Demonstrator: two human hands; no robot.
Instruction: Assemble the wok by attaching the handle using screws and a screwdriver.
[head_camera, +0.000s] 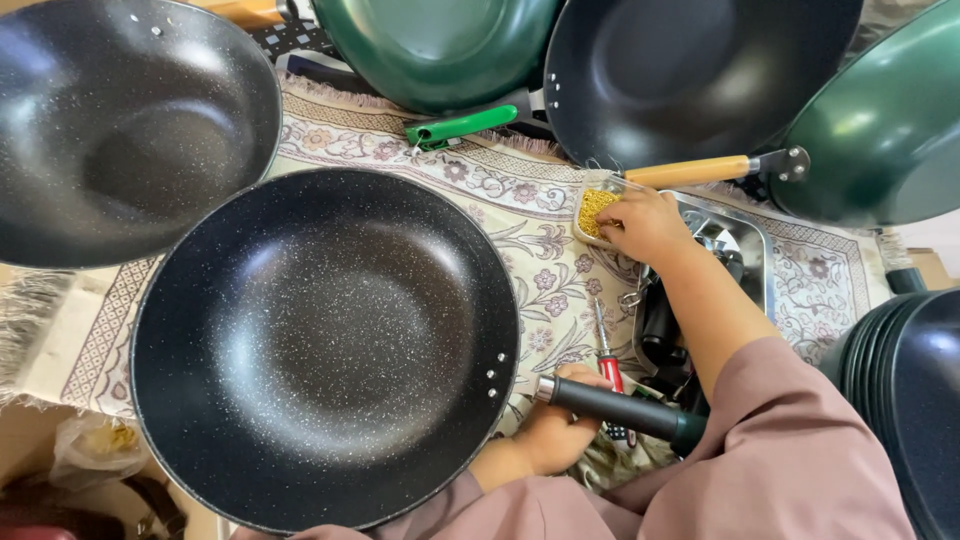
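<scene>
**Wok on the rug, handle in hand**

Wok, black and speckled inside, lies nearest the person and fills most of the near side of the patterned rug. Its near rim runs over the rug's near edge; its right rim, with a row of small rivets, sits just beside the left hand. That hand is curled around a dark handle with a metal collar, gripping it at the collar end, which points toward the rivets. I cannot tell whether handle and rim touch. A red screwdriver lies on the rug just past the knuckles.

Open rug is scarce: a narrow strip runs between the wok's right rim and a metal tray of parts.

The right arm, in a mauve sleeve, reaches forward across the tray. The right hand is bent down over a small dish of yellow bits, fingertips drawn together in it; whether they pinch anything I cannot tell.

Farther out, pans crowd every edge: a second black wok at far left touches the near wok's rim, a green pan with a green handle, a black pan with a wooden handle, another green one at right, and a stack of dark pans beside the sleeve.
</scene>
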